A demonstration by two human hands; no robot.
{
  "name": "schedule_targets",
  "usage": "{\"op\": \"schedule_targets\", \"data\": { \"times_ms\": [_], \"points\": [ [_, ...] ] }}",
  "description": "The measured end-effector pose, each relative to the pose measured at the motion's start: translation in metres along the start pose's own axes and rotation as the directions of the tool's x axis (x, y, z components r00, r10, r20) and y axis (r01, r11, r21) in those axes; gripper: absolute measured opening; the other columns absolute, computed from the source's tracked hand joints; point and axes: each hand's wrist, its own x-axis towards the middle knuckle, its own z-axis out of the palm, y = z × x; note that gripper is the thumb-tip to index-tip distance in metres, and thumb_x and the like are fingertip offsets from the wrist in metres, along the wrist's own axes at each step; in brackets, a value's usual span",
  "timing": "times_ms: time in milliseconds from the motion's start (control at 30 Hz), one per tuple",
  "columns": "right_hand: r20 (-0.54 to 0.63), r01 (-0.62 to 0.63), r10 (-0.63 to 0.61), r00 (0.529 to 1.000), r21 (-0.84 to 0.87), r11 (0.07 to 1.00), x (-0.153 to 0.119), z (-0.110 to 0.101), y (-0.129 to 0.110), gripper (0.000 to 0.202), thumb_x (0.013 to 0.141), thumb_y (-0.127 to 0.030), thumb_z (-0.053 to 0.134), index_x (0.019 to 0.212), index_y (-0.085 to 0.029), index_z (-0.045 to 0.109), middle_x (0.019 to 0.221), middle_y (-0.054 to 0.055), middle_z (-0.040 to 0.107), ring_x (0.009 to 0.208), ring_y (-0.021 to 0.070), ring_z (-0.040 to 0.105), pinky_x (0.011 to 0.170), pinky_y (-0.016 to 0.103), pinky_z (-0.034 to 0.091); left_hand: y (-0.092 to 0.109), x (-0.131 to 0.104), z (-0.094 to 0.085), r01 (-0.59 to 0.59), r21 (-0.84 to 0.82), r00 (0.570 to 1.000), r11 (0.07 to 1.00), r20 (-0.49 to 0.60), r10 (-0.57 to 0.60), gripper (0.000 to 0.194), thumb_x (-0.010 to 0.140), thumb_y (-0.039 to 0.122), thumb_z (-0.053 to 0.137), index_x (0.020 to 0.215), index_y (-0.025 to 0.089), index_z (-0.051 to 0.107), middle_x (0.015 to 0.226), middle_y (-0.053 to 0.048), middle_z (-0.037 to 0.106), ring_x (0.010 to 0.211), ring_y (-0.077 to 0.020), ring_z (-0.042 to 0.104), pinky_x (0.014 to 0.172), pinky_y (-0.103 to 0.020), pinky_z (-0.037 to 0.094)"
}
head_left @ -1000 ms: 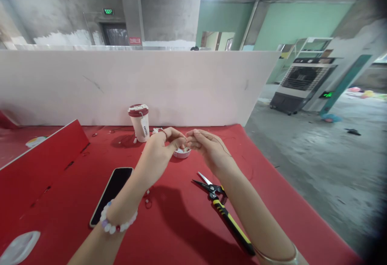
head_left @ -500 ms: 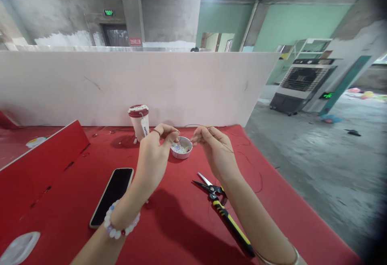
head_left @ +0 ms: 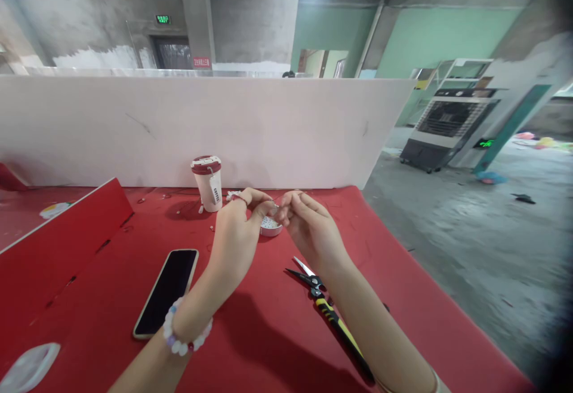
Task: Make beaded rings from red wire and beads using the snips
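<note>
A: Where is the thin cord [head_left: 276, 205]?
B: Between the fingertips of both hands, just above a speckled bowl [head_left: 271, 231]. It is too fine and blurred to trace far.
A: And the grip?
B: The left hand [head_left: 236, 226] pinches it narrowly between thumb and forefinger. The right hand [head_left: 317, 226] has its fingers bunched to a narrow pinch on it too, though the exact contact is hidden.
A: What differs from half a second ago?
B: The hands stood apart then, with most of the bowl showing between them. Now the fingertips meet, or nearly, and cover its far part. The cord's wide loop right of the right hand no longer stands out.
A: What lies around?
B: Shears [head_left: 333, 318] with yellow and black handles, blades apart, partly under the right forearm in this view. A phone [head_left: 166, 293] lies left of the left forearm, and a lidded cup [head_left: 210, 185] stands upright behind.
A: Edges and room?
B: A white panel [head_left: 268, 133] closes off the back; a red divider [head_left: 76, 235] bounds the left. Red tabletop [head_left: 430, 315] stretches from the right forearm to a slanting right edge, with grey floor beyond. More red runs between phone and shears, under the arms' shadow.
</note>
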Motion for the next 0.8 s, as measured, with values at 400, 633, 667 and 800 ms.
{"op": "schedule_targets", "data": {
  "times_ms": [400, 633, 667, 800],
  "points": [
    [0.067, -0.169, 0.185, 0.981, -0.188, 0.967, -0.01, 0.004, -0.016, 0.022, 0.081, -0.035, 0.061, 0.07, -0.021, 0.049, 0.067, -0.003, 0.042, 0.066, 0.0119, 0.044, 0.069, 0.029, 0.042, -0.016, -0.006, 0.01, -0.292, 0.434, 0.937, 0.853, -0.049, 0.346, 0.014, 0.088, 0.021, 0.048, 0.08, 0.022, 0.06, 0.083, -0.004, 0.067, 0.084, -0.0218, 0.053, 0.079, -0.035, 0.04],
    [0.001, -0.151, 0.18, 0.984, -0.535, 0.831, -0.013, -0.001, -0.024, 0.017, 0.08, -0.035, 0.061, 0.084, -0.021, 0.052, 0.071, -0.003, 0.053, 0.062, 0.0111, 0.052, 0.065, 0.029, 0.042, -0.015, 0.001, 0.009, -0.115, 0.282, 0.984, 0.953, -0.099, 0.148, 0.009, 0.086, 0.022, 0.051, 0.08, 0.022, 0.059, 0.083, -0.003, 0.067, 0.084, -0.0207, 0.058, 0.073, -0.031, 0.044],
    [0.006, -0.158, 0.2, 0.98, -0.587, 0.794, -0.015, 0.001, -0.027, 0.017, 0.081, -0.034, 0.06, 0.087, -0.021, 0.052, 0.069, -0.004, 0.053, 0.06, 0.011, 0.052, 0.063, 0.028, 0.041, -0.015, 0.003, 0.008, -0.078, 0.234, 0.988, 0.969, -0.112, 0.106, 0.009, 0.086, 0.023, 0.05, 0.08, 0.021, 0.057, 0.079, -0.002, 0.066, 0.08, -0.0194, 0.06, 0.07, -0.03, 0.044],
    [0.239, -0.166, 0.479, 0.845, -0.734, 0.659, -0.025, 0.008, -0.038, 0.013, 0.082, -0.031, 0.059, 0.079, -0.021, 0.052, 0.064, -0.005, 0.052, 0.057, 0.0096, 0.05, 0.056, 0.024, 0.038, -0.017, 0.011, 0.002, 0.043, 0.017, 0.986, 0.999, -0.159, -0.04, 0.01, 0.087, 0.026, 0.049, 0.082, 0.019, 0.053, 0.07, -0.001, 0.065, 0.066, -0.0159, 0.065, 0.067, -0.028, 0.047]
  ]
}}
